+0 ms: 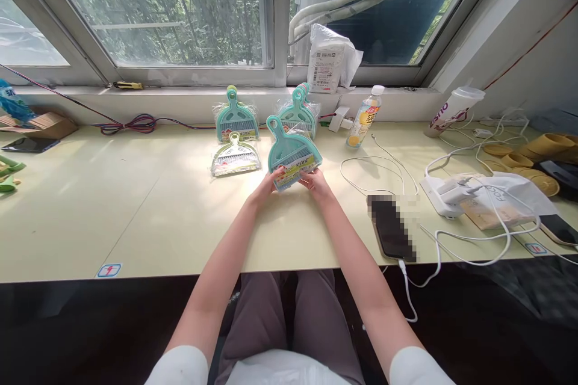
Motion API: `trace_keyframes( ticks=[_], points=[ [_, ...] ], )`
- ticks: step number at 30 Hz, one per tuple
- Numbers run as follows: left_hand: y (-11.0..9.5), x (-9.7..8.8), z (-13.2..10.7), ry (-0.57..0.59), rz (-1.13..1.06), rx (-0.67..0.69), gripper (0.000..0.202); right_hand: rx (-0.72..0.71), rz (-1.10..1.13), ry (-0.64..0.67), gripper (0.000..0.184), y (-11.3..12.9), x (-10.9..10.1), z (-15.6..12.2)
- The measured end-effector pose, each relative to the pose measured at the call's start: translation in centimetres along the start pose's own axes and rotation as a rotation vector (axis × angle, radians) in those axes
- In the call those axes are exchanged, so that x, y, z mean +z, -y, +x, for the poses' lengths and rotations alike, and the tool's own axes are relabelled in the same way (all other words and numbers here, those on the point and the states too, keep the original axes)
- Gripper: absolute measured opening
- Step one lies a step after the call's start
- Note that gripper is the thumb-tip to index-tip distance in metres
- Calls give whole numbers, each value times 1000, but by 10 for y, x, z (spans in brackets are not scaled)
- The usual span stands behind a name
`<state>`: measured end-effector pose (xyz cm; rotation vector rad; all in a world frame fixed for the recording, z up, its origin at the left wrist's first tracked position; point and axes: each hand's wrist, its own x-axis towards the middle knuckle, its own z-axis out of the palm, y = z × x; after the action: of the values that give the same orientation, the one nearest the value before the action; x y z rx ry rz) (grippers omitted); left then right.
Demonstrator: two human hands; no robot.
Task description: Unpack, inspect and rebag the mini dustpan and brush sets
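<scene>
Stretching both arms (pixel 221 255) forward, you grip the teal dustpan (pixel 289 147) by its near sides with left hand (pixel 267 184) and right hand (pixel 317 184), right of the pale dustpan (pixel 235 162).

- Most likely a small workroom, judging by the long plain desk (pixel 67 210) under wide windows (pixel 189 18).
- Marked, as at work stations, by framed stickers (pixel 109 270) along the near edge.
- Stacked toward the far edge, several bagged dustpan sets (pixel 236 117), like stock.
- On the sill (pixel 180 95) beyond that edge, a yellow-and-black hand tool (pixel 127 85).
- Toward the right edge, a power strip (pixel 439 197) amid charging cables.
</scene>
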<state>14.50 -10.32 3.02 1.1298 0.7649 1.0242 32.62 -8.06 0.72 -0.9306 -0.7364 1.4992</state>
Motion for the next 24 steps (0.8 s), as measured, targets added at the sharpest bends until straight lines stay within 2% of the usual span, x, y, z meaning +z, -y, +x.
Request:
trace_keyframes(
  ticks=[3, 5, 11, 14, 16, 18, 21, 22, 24],
  points=[
    [1, 3, -3, 87, 39, -64, 61, 4, -44, 4, 36, 5, -4, -2],
    [3, 3, -2, 101, 41, -72, 59, 9, -53, -14, 34, 6, -5, -2],
    [10, -3, 7, -153, 57, -104, 50, 7, -111, -84, 32, 8, -3, 2],
    [7, -11, 7, -169, 14, -120, 44, 71, -284, -12, 24, 14, -7, 3],
    [2, -18, 5, -177, -39, -121, 40, 67, -462, 13, 27, 18, -11, 0],
    [-4, -24, 2, -199, -105, -128, 39, -87, -679, -99, 33, 23, -16, -4],
    [-8, -33, 1, -257, -183, -144, 36, -508, -1036, -348, 30, 27, -19, -11],
    [-8, -36, 1, -274, -199, -149, 35, -623, -1147, -355, 36, 28, -19, -13],
    [-7, -40, 2, -286, -221, -162, 37, -775, -1305, -242, 55, 28, -18, -13]
  ],
)
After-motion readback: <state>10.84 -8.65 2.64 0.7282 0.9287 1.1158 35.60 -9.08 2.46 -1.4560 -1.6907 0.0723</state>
